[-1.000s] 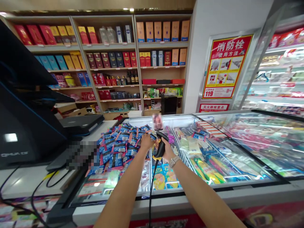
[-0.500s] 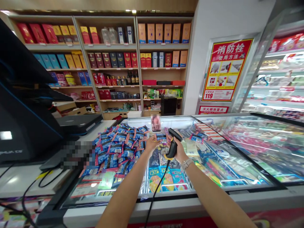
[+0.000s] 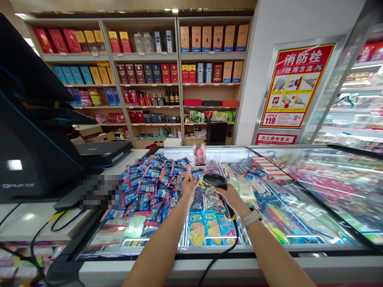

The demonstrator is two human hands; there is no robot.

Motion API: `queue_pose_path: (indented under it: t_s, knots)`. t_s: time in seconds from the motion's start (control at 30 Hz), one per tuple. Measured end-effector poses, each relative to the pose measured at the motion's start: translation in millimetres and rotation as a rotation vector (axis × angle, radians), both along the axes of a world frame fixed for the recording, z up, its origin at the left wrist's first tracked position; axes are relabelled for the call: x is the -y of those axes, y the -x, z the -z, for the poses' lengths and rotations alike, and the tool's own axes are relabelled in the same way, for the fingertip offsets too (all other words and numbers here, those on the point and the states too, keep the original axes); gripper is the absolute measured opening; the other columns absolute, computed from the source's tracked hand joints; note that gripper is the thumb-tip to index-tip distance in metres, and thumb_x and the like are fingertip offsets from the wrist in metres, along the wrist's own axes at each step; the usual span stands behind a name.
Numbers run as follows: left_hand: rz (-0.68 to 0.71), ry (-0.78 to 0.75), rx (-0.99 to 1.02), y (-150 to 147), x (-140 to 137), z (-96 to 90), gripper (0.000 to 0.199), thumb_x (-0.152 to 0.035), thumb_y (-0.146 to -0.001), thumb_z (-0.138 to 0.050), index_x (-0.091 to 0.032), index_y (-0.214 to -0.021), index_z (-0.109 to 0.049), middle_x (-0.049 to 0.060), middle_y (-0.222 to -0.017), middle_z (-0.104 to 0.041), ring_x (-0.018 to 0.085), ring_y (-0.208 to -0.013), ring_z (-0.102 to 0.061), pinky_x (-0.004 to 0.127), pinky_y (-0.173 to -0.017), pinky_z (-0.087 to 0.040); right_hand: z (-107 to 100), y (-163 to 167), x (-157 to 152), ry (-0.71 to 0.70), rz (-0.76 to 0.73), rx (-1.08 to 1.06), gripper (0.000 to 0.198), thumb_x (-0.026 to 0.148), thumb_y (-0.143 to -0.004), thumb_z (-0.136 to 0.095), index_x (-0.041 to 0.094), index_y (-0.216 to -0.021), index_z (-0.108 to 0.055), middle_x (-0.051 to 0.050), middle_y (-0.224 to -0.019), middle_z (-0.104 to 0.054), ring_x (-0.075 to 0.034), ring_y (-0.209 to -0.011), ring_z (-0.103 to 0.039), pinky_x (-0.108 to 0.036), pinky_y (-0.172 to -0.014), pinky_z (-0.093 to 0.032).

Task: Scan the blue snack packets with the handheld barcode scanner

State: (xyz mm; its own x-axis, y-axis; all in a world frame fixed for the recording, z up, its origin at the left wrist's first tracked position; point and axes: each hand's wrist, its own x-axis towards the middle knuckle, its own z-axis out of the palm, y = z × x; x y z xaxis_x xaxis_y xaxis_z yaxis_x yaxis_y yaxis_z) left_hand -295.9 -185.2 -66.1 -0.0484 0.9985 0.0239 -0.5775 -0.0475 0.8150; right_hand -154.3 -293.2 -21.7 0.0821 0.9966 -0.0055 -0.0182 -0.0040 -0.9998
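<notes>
gripping the scanner (image 3: 218, 181), right fingers (image 3: 223, 192) have swung its head toward the packet (image 3: 198, 173) left fingers (image 3: 191, 183) pinch.

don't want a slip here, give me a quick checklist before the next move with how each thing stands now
1. Scanner gripped: ok, right hand holds its handle.
2. Packet held: ok, in the left hand's fingers.
3. Scanner window facing the packet: cannot tell, it's turned out of view.
4. Packet's print readable: cannot tell, too small.
5. Cable free along its length: cannot tell, its far end is out of view.
6. Pile tidy: not ok, its packets lie jumbled.
</notes>
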Motion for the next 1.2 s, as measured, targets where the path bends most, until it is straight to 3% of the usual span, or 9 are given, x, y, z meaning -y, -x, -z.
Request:
queue_pose_path:
  t_s: [0.47, 0.77, 1.0, 1.1, 1.2]
  knots:
    - [0.017, -0.006, -0.031, 0.9, 1.6, 1.7, 0.050, -0.030, -0.052, -0.088, -0.018, -0.050, -0.040, -0.007, -0.053, -0.042, 0.010, -0.067, -0.058, 0.036, -0.094, -0.054, 14.0, -3.4, -5.2, 0.028, 0.027, 0.006, 0.019, 0.034, -0.064, -0.063, 0.019, -0.055, -0.055, 0.003, -0.043, -0.050, -0.010, -0.032, -0.041, -0.026, -0.036, -0.030]
    - [0.005, 0.002, -0.059, 0.9, -1.4, 3.8, 0.045, -0.030, -0.056, -0.087, -0.018, -0.054, -0.043, -0.005, -0.056, -0.049, 0.016, -0.079, -0.065, 0.039, -0.093, -0.055, 6.4, -3.3, -1.8, 0.031, 0.025, -0.017, 0.018, 0.029, -0.066, -0.063, 0.018, -0.053, -0.056, 0.001, -0.043, -0.051, -0.011, -0.033, -0.041, -0.027, -0.037, -0.030]
    - [-0.004, -0.030, -0.039, -0.2, -1.2, 4.7, 0.042, -0.034, -0.051, -0.089, -0.017, -0.059, -0.051, -0.004, -0.060, -0.054, 0.012, -0.071, -0.063, 0.037, -0.091, -0.056, 6.9, -4.6, -1.8, 0.017, 0.052, 0.007, 0.020, 0.027, -0.067, -0.064, 0.018, -0.051, -0.056, 0.001, -0.042, -0.051, -0.011, -0.032, -0.042, -0.026, -0.036, -0.030]
    - [-0.005, -0.037, -0.052, 1.0, -0.2, 4.1, 0.046, -0.036, -0.049, -0.089, -0.018, -0.056, -0.047, -0.007, -0.055, -0.046, 0.009, -0.064, -0.059, 0.036, -0.090, -0.056, 8.5, -5.6, -3.8, 0.003, 0.059, -0.008, 0.022, 0.028, -0.067, -0.066, 0.018, -0.050, -0.056, 0.001, -0.041, -0.051, -0.011, -0.032, -0.042, -0.026, -0.036, -0.031]
    - [-0.007, -0.060, -0.106, 2.8, 0.8, 2.5, 0.050, -0.038, -0.051, -0.088, -0.019, -0.054, -0.042, -0.009, -0.051, -0.039, 0.009, -0.060, -0.057, 0.035, -0.089, -0.057, 9.4, -8.3, -8.1, -0.029, 0.072, -0.182, 0.021, 0.030, -0.067, -0.069, 0.017, -0.055, -0.058, 0.000, -0.044, -0.055, -0.010, -0.034, -0.044, -0.025, -0.036, -0.034]
